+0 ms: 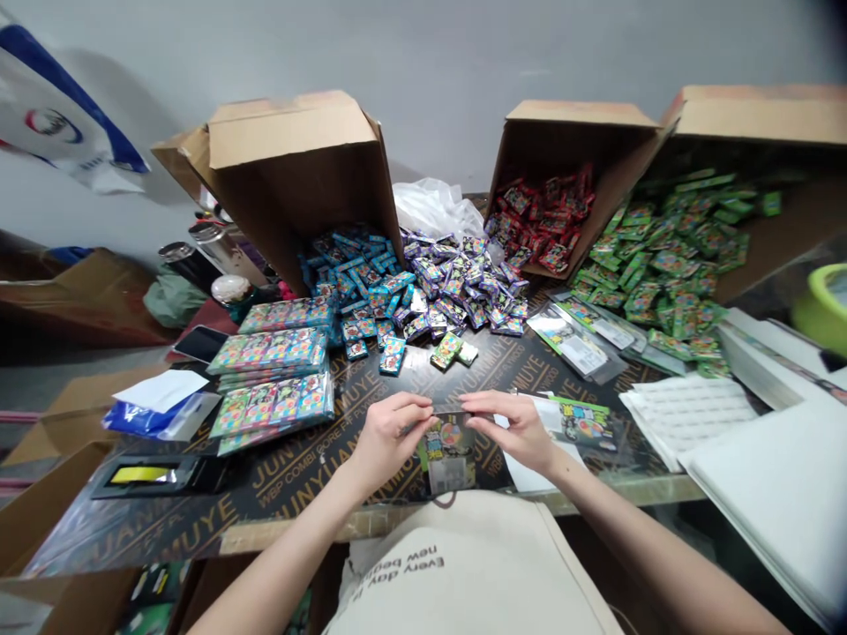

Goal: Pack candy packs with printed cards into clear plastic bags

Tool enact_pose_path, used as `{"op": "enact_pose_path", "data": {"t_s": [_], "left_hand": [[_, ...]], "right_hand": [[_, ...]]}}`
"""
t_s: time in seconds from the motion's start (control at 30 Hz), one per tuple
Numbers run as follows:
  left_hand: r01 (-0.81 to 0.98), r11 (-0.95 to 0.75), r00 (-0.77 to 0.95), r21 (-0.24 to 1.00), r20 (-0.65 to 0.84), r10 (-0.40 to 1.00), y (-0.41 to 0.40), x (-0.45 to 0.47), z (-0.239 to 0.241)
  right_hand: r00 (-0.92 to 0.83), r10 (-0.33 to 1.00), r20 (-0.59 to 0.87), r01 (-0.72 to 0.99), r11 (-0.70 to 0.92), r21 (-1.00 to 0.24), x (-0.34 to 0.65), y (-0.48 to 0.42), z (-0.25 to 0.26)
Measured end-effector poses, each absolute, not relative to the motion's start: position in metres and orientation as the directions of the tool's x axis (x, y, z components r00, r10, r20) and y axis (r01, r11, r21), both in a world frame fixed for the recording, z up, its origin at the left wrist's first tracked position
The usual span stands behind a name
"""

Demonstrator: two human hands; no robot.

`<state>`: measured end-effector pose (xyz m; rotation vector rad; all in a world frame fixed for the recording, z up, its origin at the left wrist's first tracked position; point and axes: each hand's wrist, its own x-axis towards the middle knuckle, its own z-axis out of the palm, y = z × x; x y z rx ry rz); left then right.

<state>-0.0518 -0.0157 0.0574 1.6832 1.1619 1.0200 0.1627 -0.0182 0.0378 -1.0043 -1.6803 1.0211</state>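
Between my two hands is a clear plastic bag (452, 459) with a printed green and dark card in it, close to the table's front edge. My left hand (399, 429) pinches the bag's top edge at its left corner. The right corner of that same edge is in the fingers of my right hand (513, 428). Under and beside my right hand lie a white sheet (529, 472) and another printed card (586, 423). Just beyond my hands are a small green box (445, 350) and a small blue box (393, 355).
Small purple boxes (456, 278) are heaped mid-table. Open cartons hold blue boxes (361, 265), red boxes (549, 212) and green boxes (681, 247). Filled packs (274, 406) are stacked at left. Bagged cards (582, 339) and white paper (688, 410) lie at right.
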Motion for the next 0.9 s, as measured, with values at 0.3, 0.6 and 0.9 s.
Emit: {"op": "enact_pose_path", "data": {"t_s": [0.3,0.6,0.9], "left_hand": [[0.226,-0.183,0.177,0.957,0.145,0.974,-0.02,-0.055,0.049],[0.148,0.048,-0.484,0.988,0.03,0.874,-0.047,-0.116,0.008],[0.675,0.117,-0.395,0.728,0.224,0.891,-0.083,-0.144,-0.026]], "right_hand": [[-0.311,0.95,0.026,0.147,0.075,-0.986,0.161,-0.042,-0.004],[-0.32,0.942,0.1,0.232,0.18,-0.956,0.115,0.012,-0.03],[-0.519,0.837,0.172,0.731,0.539,-0.418,0.032,0.117,-0.021]]}}
